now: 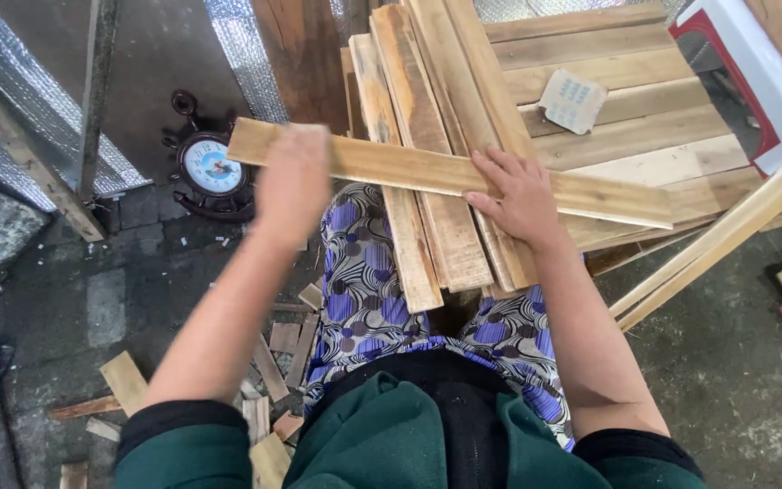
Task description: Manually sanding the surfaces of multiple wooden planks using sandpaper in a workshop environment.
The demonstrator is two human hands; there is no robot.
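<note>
The left hand's grip (293, 177), blurred, lies on the long plank (427, 169) at frame centre, closure unclear; the right hand (519, 195) presses spread fingers flat on it, above stacked boards (427, 226).

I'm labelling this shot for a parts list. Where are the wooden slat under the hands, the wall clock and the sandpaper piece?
wooden slat (409, 167), head view, bare middle face.
wall clock (213, 167), head view, dial centre.
sandpaper piece (572, 100), head view, middle of sheet.
</note>
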